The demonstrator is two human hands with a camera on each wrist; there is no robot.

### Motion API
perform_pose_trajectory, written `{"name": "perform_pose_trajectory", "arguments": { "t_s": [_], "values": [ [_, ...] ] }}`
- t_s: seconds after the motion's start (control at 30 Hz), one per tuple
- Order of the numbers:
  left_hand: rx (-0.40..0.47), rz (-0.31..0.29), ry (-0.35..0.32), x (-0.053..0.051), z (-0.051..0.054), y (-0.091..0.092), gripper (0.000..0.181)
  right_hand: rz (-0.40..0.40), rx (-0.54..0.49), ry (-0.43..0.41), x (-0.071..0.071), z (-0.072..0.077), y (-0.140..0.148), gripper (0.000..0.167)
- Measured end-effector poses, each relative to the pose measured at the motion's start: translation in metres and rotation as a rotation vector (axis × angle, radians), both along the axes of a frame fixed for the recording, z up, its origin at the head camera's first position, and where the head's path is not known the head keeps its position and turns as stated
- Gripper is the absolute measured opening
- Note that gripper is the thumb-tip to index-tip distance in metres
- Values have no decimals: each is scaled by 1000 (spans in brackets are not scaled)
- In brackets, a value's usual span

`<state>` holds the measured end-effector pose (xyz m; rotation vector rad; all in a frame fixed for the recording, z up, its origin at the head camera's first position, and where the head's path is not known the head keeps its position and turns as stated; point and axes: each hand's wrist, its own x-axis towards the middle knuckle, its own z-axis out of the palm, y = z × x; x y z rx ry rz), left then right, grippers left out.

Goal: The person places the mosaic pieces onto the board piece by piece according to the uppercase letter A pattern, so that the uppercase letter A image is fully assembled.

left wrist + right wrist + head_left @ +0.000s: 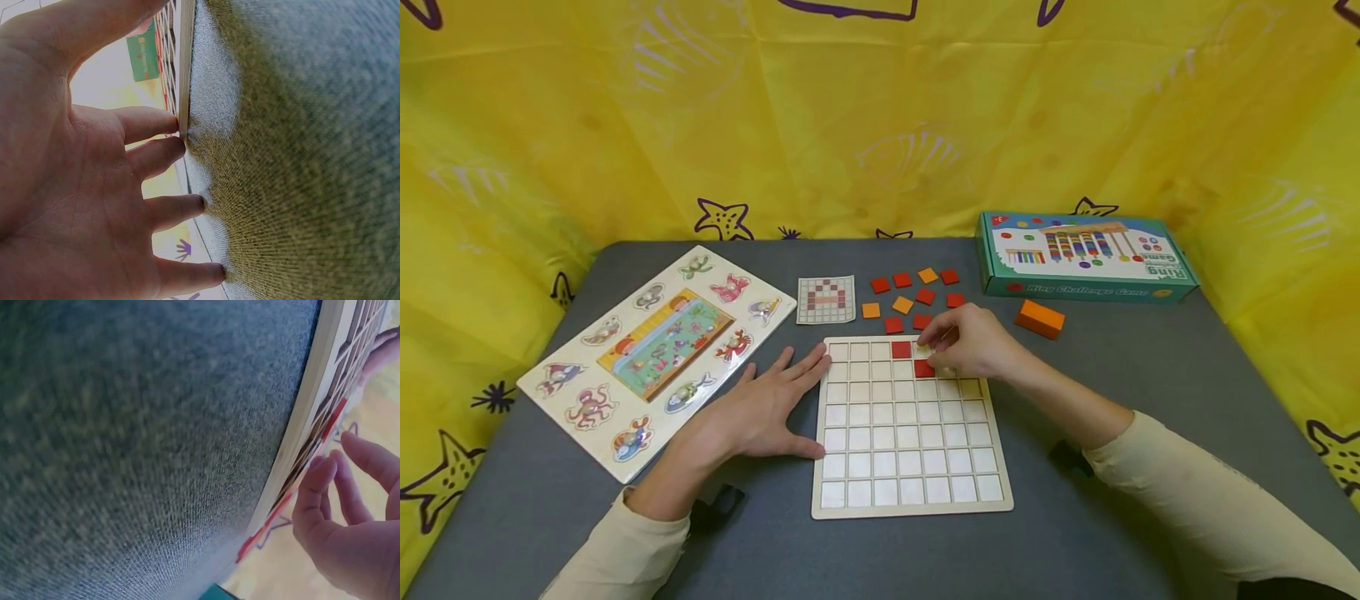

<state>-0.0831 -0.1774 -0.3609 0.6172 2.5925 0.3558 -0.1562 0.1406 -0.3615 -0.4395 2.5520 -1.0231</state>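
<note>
A pale wooden grid board [913, 512] lies on the grey table. Inside its cells sit a red square tile [901, 350] in the far row and another red tile [923, 368] one row nearer. Spread fingers of my left hand [767, 408] touch the board's left edge, thumb lower down; the left wrist view shows the palm [81, 181] and straight fingertips. Over the board's far right corner is my right hand [973, 342], its fingers bent beside the nearer red tile. The right wrist view shows a gap between thumb and fingers [312, 494], with nothing visible in it.
Loose red tiles [925, 297] and orange tiles [870, 311] lie behind the board, beside a small pattern card [826, 318]. A sea-animal puzzle board [580, 350] is at left. At back right are a green game box [1090, 258] and an orange block [1040, 318].
</note>
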Motion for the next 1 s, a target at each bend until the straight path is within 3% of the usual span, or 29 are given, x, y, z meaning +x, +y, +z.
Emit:
{"name": "perform_pose_trajectory", "arguments": {
  "t_s": [1.0],
  "values": [
    [-7,-5,9,0,-1,0,120,-110,-55,44,-31,-9,0,27]
  ]
}}
